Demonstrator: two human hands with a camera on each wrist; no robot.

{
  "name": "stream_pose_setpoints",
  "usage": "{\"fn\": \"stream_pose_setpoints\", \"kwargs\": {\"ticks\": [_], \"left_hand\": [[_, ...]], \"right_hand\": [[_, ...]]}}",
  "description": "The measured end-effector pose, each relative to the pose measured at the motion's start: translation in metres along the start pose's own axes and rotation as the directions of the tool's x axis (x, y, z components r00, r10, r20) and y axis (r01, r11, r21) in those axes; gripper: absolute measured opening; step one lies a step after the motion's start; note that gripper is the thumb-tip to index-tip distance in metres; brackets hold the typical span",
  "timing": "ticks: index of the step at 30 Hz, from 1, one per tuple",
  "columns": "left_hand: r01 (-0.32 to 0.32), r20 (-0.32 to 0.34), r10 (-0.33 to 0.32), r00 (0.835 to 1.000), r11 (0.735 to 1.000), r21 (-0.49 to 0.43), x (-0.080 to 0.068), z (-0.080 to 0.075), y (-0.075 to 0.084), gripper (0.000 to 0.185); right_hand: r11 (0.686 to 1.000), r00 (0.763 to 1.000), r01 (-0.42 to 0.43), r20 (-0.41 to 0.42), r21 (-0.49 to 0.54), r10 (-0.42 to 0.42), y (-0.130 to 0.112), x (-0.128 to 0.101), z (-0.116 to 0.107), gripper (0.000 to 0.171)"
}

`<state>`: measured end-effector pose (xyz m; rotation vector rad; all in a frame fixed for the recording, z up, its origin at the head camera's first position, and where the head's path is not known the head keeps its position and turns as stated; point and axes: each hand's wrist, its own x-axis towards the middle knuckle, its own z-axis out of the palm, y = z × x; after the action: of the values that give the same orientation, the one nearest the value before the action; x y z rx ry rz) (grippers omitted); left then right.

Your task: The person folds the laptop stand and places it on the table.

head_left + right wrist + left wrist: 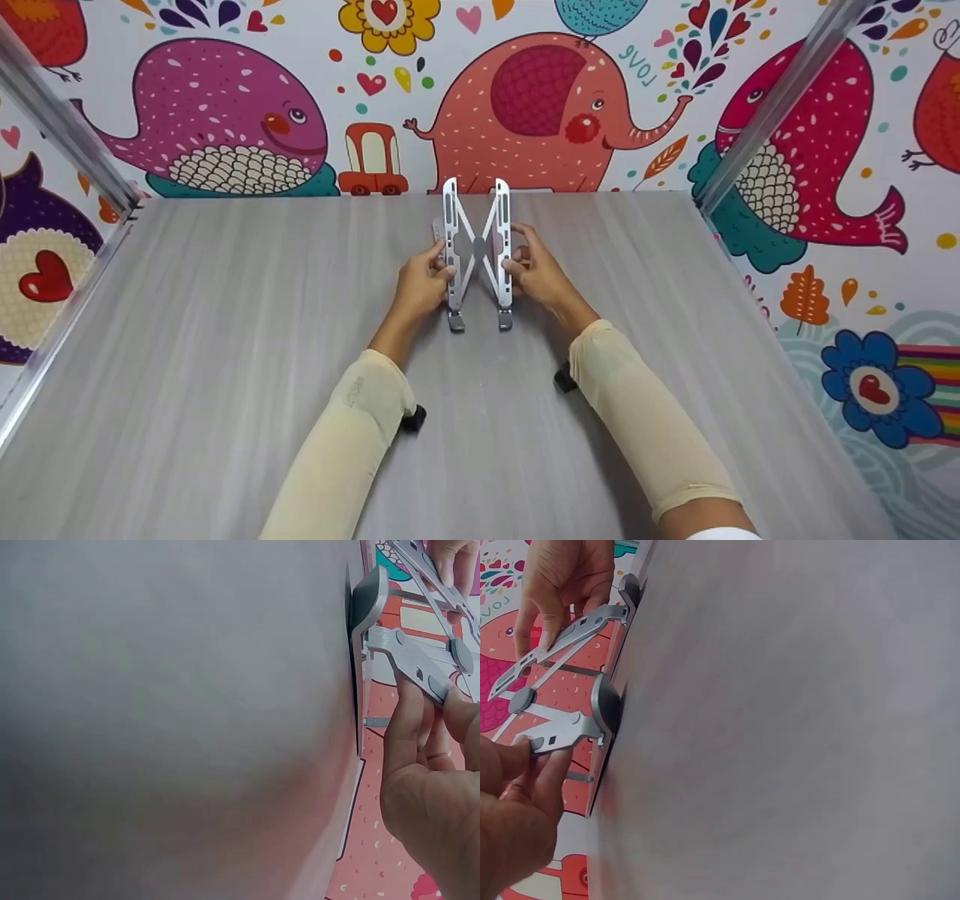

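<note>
A silver folding laptop stand point(479, 247) stands on the table near its back edge, its two slotted rails joined by crossed bars at a round grey hub. The left hand point(425, 281) pinches the left rail between thumb and fingers. On the opposite side, the right hand point(541, 268) grips the right rail the same way. In the left wrist view, the stand's upper rail point(574, 630) slopes up from a base bar lying on the table. The right wrist view shows the right hand point(431, 757) with thumb and fingers on its rail, near the hub point(460, 655).
The grey wood-grain table point(247, 337) spreads around the stand. Behind it rises a wall point(409, 90) printed with cartoon animals, and metal posts point(780, 112) stand at the back corners. Pale sleeves cover both forearms, with a small black device point(413, 418) under the left one.
</note>
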<state>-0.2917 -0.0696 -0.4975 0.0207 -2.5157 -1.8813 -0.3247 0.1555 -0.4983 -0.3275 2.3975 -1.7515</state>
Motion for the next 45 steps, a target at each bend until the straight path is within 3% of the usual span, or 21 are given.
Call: {"fn": "stream_pose_setpoints", "kwargs": {"ticks": [20,36,45], "left_hand": [[0.005,0.014,-0.005,1.000,1.000,-0.022,0.002,0.013,0.004,0.061],[0.004,0.007,-0.003,1.000,1.000,-0.026,0.004,0.018,0.004,0.060],[-0.003,0.008,0.003,1.000,0.999,-0.048,0.005,0.023,0.000,0.059]], "right_hand": [[0.999,1.000,0.023,0.005,-0.046,-0.023,-0.001,0.003,0.008,0.061],[1.000,1.000,0.005,0.023,-0.013,-0.005,-0.004,0.006,0.016,0.061],[0.999,0.999,0.049,0.019,-0.001,-0.049,-0.005,0.007,0.023,0.063]]}}
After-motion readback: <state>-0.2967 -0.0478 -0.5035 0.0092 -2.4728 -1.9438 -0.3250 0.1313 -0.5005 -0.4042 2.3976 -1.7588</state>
